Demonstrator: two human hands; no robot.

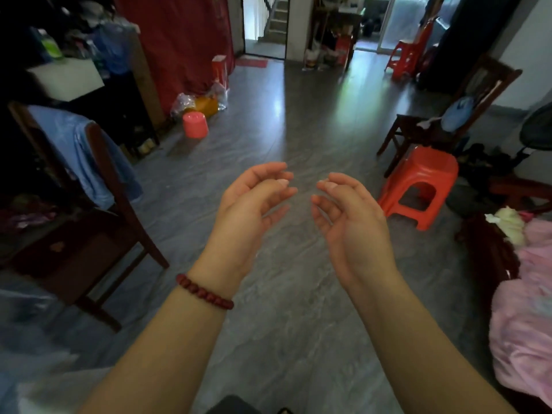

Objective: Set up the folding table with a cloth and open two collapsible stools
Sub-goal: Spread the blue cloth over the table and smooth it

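Evidently idle before starting, the left hand (pixel 251 210) and right hand (pixel 352 222) hovered apart over the floor (pixel 298 309), loosely curled and empty. No folding table or cloth showed. A pink drum (pixel 195 124), perhaps a collapsible stool, stood well beyond.

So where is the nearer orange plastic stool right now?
Head view: the stool stands on the floor at right, just past the right hand, before the dark wooden chair.
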